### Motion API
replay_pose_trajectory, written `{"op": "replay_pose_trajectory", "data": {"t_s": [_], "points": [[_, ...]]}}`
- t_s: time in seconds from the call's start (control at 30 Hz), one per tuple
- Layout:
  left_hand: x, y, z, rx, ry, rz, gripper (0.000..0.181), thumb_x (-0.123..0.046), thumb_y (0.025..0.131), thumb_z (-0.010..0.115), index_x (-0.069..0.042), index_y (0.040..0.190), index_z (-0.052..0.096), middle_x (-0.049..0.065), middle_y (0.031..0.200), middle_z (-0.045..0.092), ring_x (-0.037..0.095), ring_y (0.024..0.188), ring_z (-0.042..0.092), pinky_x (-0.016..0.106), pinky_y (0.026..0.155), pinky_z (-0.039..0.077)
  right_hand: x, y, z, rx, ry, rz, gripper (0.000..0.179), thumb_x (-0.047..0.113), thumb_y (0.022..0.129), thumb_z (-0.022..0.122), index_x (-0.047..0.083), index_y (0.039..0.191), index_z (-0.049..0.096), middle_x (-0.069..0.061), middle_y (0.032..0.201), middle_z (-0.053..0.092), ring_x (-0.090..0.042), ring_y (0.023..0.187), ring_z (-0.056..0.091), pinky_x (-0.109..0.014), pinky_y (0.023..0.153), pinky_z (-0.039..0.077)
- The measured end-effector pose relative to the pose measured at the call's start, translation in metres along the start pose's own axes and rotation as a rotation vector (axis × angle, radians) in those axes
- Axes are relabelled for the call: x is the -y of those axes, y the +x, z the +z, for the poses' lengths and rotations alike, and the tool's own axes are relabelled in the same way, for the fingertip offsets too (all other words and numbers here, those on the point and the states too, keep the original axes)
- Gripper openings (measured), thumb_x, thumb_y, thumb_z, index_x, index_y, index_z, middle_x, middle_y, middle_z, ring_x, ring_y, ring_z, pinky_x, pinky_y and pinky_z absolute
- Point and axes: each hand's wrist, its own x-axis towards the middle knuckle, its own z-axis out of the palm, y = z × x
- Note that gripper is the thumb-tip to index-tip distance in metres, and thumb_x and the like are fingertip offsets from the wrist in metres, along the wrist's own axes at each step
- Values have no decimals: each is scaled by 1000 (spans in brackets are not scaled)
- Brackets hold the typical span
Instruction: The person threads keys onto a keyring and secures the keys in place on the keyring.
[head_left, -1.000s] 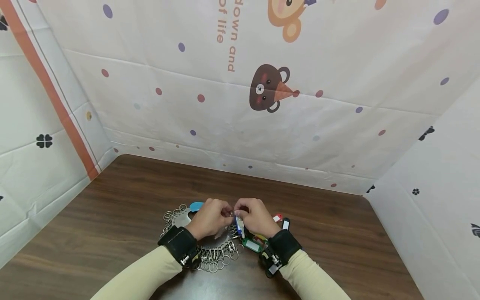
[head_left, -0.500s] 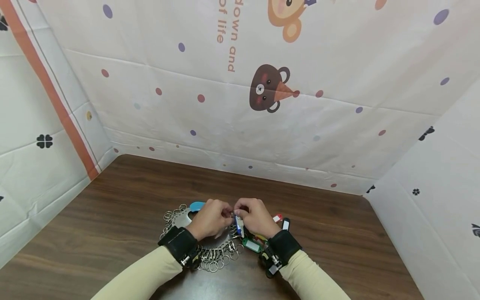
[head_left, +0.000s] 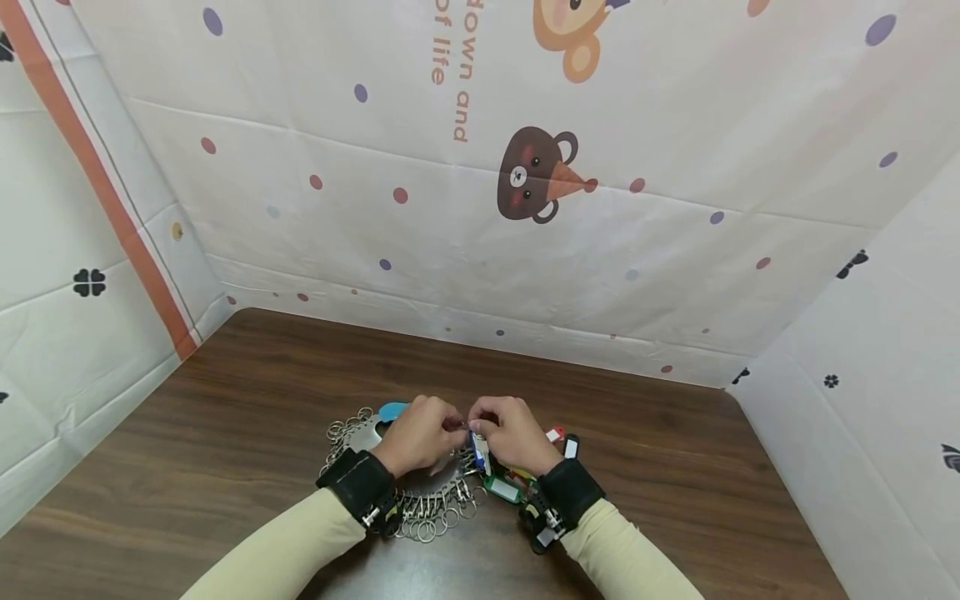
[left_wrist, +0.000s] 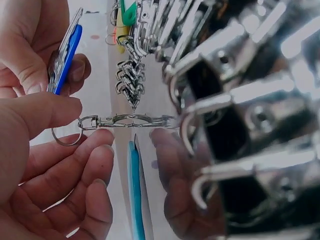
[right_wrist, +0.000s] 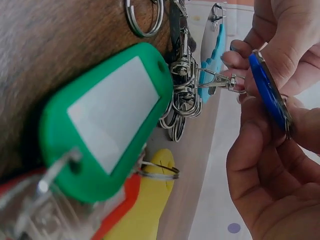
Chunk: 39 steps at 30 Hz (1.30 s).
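My left hand (head_left: pixel 422 433) pinches a split ring (left_wrist: pixel 67 143) between thumb and forefinger in the left wrist view. That ring joins a snap hook (left_wrist: pixel 105 122) on the round metal plate (head_left: pixel 362 437). Close on its right, my right hand (head_left: pixel 517 433) grips a blue key tag (right_wrist: pixel 270 95), with silver keys (head_left: pixel 483 454) hanging against it. The tag stands near the split ring; fingers hide whether the two are linked. Many more snap hooks (head_left: pixel 431 505) with rings hang around the plate's edge.
Beside the right wrist lie a green tag (head_left: pixel 502 489), a red tag (head_left: pixel 555 435), a black tag (head_left: pixel 572 447) and a yellow tag (right_wrist: pixel 150 200). A light blue piece (head_left: pixel 392 412) sits at the plate's far side. Printed cloth (head_left: pixel 420 217) walls the brown table (head_left: pixel 637 467).
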Motion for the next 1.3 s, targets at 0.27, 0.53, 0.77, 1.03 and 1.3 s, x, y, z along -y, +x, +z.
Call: {"op": "replay_pose_trajectory", "data": {"t_s": [0.27, 0.53, 0.77, 1.03, 1.3], "points": [[2, 1, -4, 76, -60, -100, 20, -21, 90, 80, -5, 103, 79, 2, 88, 79, 9, 76, 71, 31, 72, 60, -6, 2, -15, 120, 170, 94, 13, -6, 99, 55, -1, 102, 67, -15, 94, 63, -15, 77, 54, -23, 63, 44], [7, -5, -4, 116, -26, -122, 9, -13, 88, 80, -8, 95, 80, 0, 85, 77, 9, 75, 67, 30, 69, 57, -11, 21, -31, 256, 122, 130, 16, -9, 94, 57, -5, 106, 67, -14, 95, 65, -14, 77, 57, -26, 62, 49], [7, -7, -5, 183, -55, -185, 13, -10, 83, 83, -8, 94, 77, 2, 91, 69, 14, 81, 62, 32, 72, 53, 1, 29, -41, 487, -7, 151, 23, -10, 87, 68, -2, 109, 67, -10, 93, 71, -13, 81, 64, -26, 68, 54], [7, -9, -7, 188, -25, -192, 17, -12, 82, 86, -9, 93, 74, 4, 93, 65, 16, 83, 59, 36, 73, 51, 13, 34, -43, 571, -339, 161, 25, -13, 79, 64, 8, 91, 69, 1, 84, 64, -15, 69, 54, -27, 60, 44], [6, -10, -2, 162, 11, -152, 21, -16, 81, 88, -8, 93, 74, 4, 93, 62, 17, 85, 56, 37, 75, 48, 3, 46, -30, 164, -356, 104, 19, -9, 83, 60, 7, 93, 66, -2, 82, 60, -16, 69, 52, -29, 63, 43]]}}
